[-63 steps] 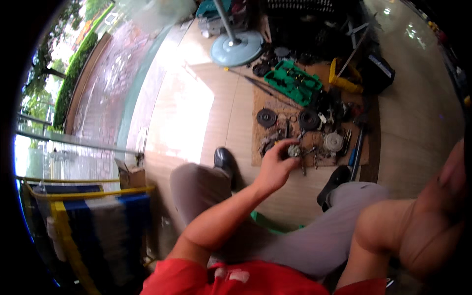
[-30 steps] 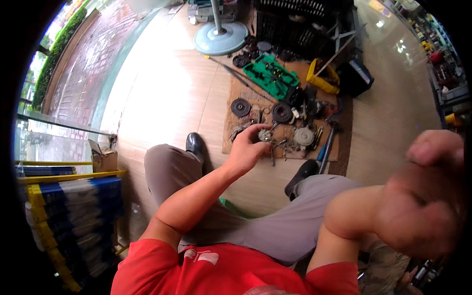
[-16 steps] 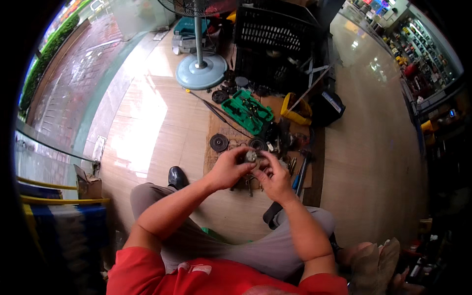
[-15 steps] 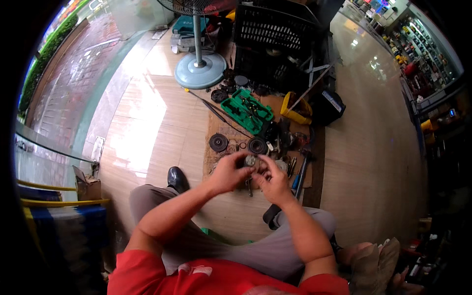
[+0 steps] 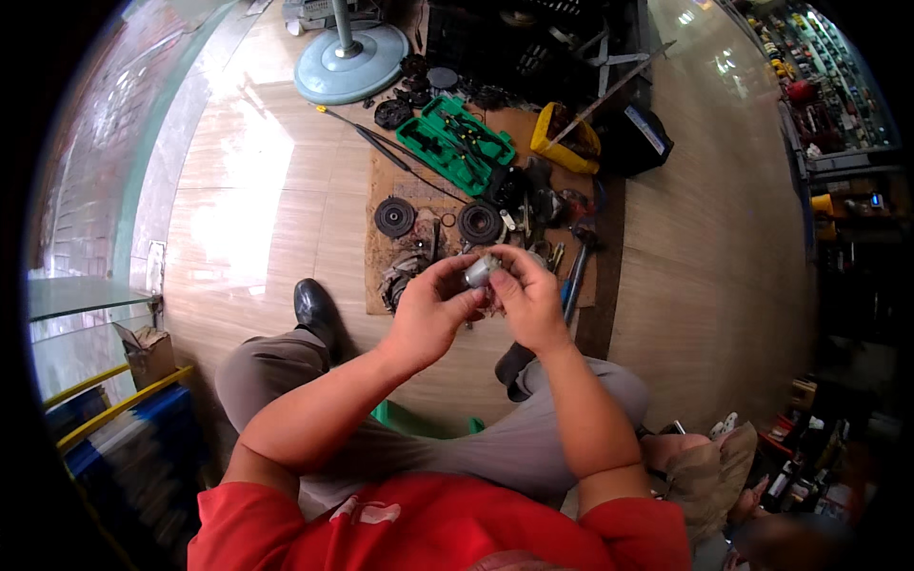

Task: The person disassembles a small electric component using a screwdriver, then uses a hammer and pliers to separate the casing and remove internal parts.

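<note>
Between my fingertips is a small silvery cylindrical metal part (image 5: 482, 271), raised in front of my knees. My left hand (image 5: 428, 309) grips it from the left with thumb and fingers. From the other side my right hand (image 5: 529, 300) closes on it, its thumb lying along the part. Just beyond the hands, a stained cardboard sheet (image 5: 381, 262) bears two round black pulley-like discs, the left disc (image 5: 394, 217) and the right disc (image 5: 480, 222). A grimy metal casing (image 5: 405, 277) lies beside my left hand, partly hidden by it. A hammer (image 5: 580, 269) rests right of my right hand.
Farther off are an open green tool case (image 5: 455, 143), a yellow container (image 5: 564, 141) and a black box (image 5: 636, 141). A fan's round base (image 5: 350, 63) stands far left, near a long thin rod (image 5: 381, 147). Another person's knee (image 5: 714, 466) is at lower right.
My view has tilted down and shifted, so the floor items sit higher in the picture. The metal part has been turned and now shows more of its silvery side between my hands.
</note>
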Action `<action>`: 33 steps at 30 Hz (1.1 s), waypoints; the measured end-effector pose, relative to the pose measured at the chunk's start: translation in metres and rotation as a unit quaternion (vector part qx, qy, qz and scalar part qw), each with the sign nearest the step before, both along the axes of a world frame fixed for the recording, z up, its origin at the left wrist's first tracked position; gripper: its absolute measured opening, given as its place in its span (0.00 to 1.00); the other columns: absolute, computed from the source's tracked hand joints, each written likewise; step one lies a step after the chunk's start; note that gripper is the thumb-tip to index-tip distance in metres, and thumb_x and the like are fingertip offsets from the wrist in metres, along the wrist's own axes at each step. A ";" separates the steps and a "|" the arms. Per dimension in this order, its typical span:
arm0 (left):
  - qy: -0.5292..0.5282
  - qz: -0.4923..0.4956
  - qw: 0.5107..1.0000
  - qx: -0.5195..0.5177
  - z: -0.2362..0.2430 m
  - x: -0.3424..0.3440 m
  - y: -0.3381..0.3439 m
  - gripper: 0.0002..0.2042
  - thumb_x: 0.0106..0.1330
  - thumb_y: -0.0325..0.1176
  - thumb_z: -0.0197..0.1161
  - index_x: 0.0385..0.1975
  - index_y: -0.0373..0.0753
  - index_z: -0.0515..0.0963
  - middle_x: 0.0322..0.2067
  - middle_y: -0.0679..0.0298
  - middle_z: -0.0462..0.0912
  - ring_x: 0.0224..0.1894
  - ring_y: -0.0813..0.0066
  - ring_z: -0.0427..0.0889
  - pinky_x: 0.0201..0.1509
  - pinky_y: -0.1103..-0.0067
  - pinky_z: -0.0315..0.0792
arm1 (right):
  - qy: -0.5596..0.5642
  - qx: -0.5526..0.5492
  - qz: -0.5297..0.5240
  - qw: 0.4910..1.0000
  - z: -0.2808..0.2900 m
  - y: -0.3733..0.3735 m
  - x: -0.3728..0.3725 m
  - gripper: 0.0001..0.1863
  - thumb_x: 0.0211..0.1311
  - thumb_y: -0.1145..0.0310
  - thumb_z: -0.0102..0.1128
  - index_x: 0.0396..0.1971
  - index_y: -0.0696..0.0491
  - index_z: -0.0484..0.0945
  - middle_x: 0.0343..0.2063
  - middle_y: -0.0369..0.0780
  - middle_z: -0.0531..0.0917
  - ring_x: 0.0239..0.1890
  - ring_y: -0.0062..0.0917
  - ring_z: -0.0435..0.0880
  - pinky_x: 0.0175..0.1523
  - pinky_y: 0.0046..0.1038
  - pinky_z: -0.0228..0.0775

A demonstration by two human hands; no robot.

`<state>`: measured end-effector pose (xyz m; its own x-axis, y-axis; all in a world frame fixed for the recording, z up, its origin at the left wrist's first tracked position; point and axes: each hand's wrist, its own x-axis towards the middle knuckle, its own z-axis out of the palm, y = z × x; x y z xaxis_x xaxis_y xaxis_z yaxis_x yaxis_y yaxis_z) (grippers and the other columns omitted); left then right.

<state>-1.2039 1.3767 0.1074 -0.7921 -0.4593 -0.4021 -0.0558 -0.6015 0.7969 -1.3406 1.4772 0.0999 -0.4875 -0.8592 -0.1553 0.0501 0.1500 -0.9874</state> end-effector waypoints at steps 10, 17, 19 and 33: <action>0.025 -0.013 0.999 0.028 0.010 0.002 0.002 0.19 0.69 0.28 0.59 0.57 0.28 0.69 0.42 0.60 0.81 0.41 0.76 0.80 0.46 0.79 0.75 | -0.204 -0.065 0.000 0.977 0.004 0.009 -0.004 0.18 0.73 0.63 0.52 0.56 0.58 0.71 0.32 0.34 0.79 0.25 0.14 0.73 0.28 0.17 0.64; 0.053 -0.016 0.998 0.038 0.010 0.005 0.003 0.19 0.69 0.29 0.60 0.57 0.29 0.70 0.42 0.61 0.81 0.41 0.76 0.80 0.45 0.79 0.75 | -0.194 -0.099 0.034 0.975 0.007 0.013 -0.005 0.19 0.69 0.68 0.58 0.56 0.58 0.71 0.39 0.37 0.81 0.30 0.15 0.76 0.30 0.16 0.66; 0.056 -0.014 0.998 0.039 0.014 0.006 0.002 0.19 0.69 0.29 0.60 0.57 0.29 0.70 0.42 0.60 0.81 0.41 0.75 0.81 0.45 0.79 0.76 | -0.160 -0.087 0.040 0.982 0.010 0.013 -0.003 0.21 0.65 0.72 0.61 0.56 0.59 0.70 0.42 0.38 0.80 0.36 0.17 0.78 0.35 0.18 0.72; 0.062 0.047 0.997 0.017 0.005 0.018 0.002 0.18 0.66 0.24 0.61 0.56 0.29 0.70 0.41 0.59 0.82 0.39 0.77 0.81 0.42 0.80 0.78 | -0.115 -0.071 0.096 0.986 0.014 0.007 -0.004 0.22 0.58 0.86 0.60 0.54 0.61 0.73 0.51 0.40 0.75 0.52 0.26 0.79 0.54 0.28 0.77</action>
<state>-1.1854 1.3786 0.1129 -0.7908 -0.5212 -0.3209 0.0993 -0.6266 0.7730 -1.3448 1.4839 0.1136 -0.2785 -0.9536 -0.1147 0.2602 0.0400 -0.9647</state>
